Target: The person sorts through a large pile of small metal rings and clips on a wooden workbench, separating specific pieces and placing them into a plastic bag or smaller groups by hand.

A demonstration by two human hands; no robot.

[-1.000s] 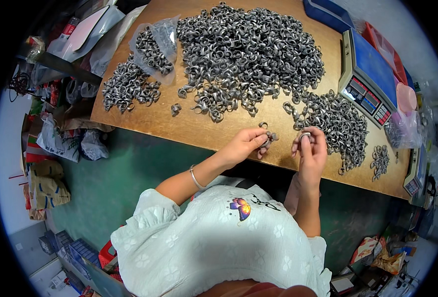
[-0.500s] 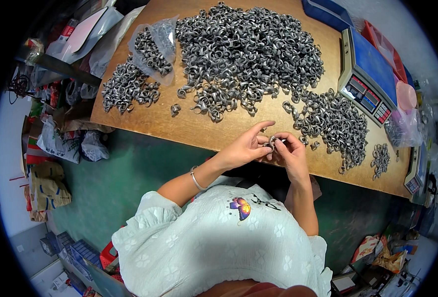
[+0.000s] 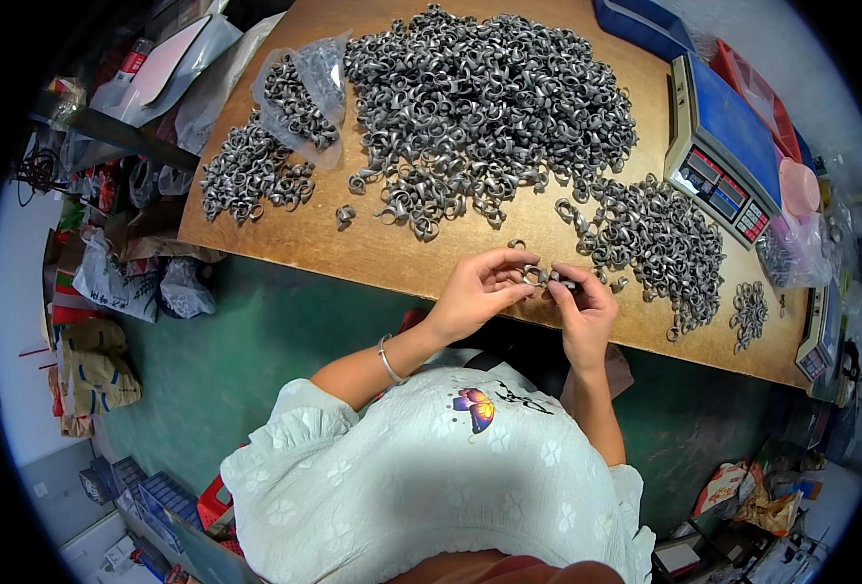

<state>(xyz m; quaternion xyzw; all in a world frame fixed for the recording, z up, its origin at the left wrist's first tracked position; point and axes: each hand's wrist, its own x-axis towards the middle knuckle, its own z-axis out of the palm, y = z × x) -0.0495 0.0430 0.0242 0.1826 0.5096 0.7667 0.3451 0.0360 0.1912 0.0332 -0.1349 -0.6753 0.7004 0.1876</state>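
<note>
Over the table's near edge, my left hand (image 3: 475,295) pinches a grey metal ring (image 3: 532,276) between thumb and index finger. My right hand (image 3: 586,313) is close beside it, its fingertips closed on another dark metal ring (image 3: 565,283), mostly hidden by the fingers. The two hands are slightly apart. A single loose ring (image 3: 516,244) lies on the wooden table (image 3: 392,268) just beyond my left fingers. To the right of my right hand spreads a pile of similar rings (image 3: 660,243). A much larger ring heap (image 3: 489,92) covers the far middle.
At the left are a smaller ring pile (image 3: 251,170) and a clear plastic bag (image 3: 326,73) with rings. A blue-topped scale (image 3: 733,127) stands at the right, near a red tray (image 3: 757,97) and a blue bin (image 3: 645,24). A little ring cluster (image 3: 749,313) sits near the right corner.
My left index finger, stretched out before, has bent down onto a ring. My right hand has shifted slightly right, away from the left. The loose ring beyond my left fingers shows more clearly.
</note>
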